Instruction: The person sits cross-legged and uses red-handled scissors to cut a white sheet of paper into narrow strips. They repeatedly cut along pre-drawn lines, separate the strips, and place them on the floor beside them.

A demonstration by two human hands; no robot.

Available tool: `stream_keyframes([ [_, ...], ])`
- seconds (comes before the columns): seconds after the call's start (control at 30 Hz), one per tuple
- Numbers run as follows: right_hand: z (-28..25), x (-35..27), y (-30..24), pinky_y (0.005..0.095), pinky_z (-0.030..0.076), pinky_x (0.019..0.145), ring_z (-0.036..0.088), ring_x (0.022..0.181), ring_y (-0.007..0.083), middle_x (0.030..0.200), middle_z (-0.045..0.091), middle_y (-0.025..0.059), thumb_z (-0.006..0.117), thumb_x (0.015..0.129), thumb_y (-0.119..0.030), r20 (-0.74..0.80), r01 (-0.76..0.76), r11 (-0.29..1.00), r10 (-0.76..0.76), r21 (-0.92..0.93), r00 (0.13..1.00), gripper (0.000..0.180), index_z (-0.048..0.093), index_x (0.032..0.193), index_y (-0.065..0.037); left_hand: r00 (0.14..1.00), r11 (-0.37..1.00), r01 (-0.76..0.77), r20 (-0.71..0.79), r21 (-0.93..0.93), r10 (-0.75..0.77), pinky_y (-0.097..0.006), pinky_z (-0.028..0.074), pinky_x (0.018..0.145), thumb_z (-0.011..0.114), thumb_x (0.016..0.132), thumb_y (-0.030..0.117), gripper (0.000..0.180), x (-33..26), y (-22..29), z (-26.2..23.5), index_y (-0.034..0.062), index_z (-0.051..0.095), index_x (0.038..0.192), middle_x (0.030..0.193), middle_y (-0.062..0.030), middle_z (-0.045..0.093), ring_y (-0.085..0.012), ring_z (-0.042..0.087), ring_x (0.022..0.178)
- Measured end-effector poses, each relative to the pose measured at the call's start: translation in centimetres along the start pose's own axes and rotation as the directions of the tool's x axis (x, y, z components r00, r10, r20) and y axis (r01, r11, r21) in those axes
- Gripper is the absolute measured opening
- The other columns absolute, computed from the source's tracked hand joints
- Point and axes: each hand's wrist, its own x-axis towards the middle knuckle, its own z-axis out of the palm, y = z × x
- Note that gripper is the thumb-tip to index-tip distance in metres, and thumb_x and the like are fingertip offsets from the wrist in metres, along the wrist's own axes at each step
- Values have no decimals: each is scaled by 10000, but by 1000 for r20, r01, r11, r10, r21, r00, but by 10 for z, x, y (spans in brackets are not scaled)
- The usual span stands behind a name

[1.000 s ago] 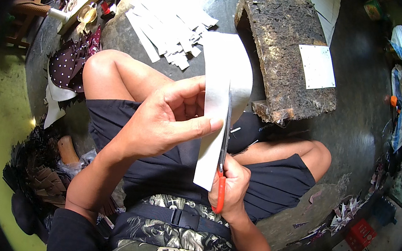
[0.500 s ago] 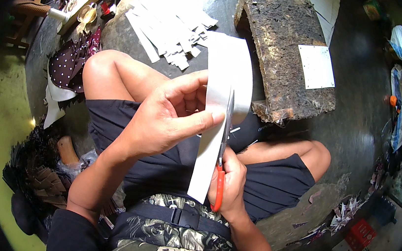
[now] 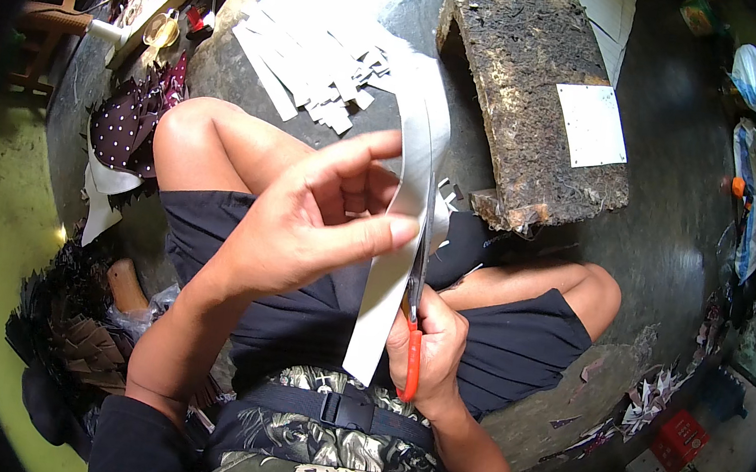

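A long white strip of sheet material (image 3: 378,320) stands over my lap, its upper part curving away from me. My left hand (image 3: 306,214) is closed on its left side, the thumb lying on the near face and the fingers behind. In my right hand (image 3: 441,341) are scissors (image 3: 412,361) with red handles. Their blades point up along the strip's right edge, and a narrower band of the sheet runs beside them. Whether the blades are closed cannot be made out.
Several cut white strips (image 3: 314,61) lie piled on the dark floor ahead. A rough, worn wooden block (image 3: 529,95) bearing a white square piece (image 3: 591,125) stands to the right. Dotted cloth (image 3: 130,119) lies at left, scraps (image 3: 653,403) and a red box (image 3: 679,438) at right.
The sheet has turned, so its upper part looks narrower and bends more. A band along its right side now stands apart near the blades. Both hands have hardly moved.
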Motion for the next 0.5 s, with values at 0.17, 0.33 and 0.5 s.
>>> stream_keyframes([
  [0.17,-3,2,0,282,489,636,583,708,87,772,651,37,698,1042,-366,86,27,999,-25,-25,996,409,666,1045,42,999,999,6,-54,54,-3,-275,583,901,698,1031,37,534,4,5,-5,-11,518,1531,1200,-83,719,-121,704,1039],
  [0.33,-3,3,1,298,502,665,598,745,102,826,667,60,677,1040,-438,110,-13,1000,15,-19,994,490,646,1113,45,994,996,-85,-70,33,88,-294,589,926,691,1032,23,540,3,-4,1,-29,504,1536,1216,-92,720,-127,707,1058],
  [0.5,0,3,4,301,521,686,623,769,114,850,683,73,640,1052,-481,71,5,1000,-4,-12,997,545,644,1130,59,991,994,-99,-93,37,102,-306,587,946,693,1027,10,559,-2,-9,6,-30,491,1546,1232,-102,719,-136,706,1078],
])
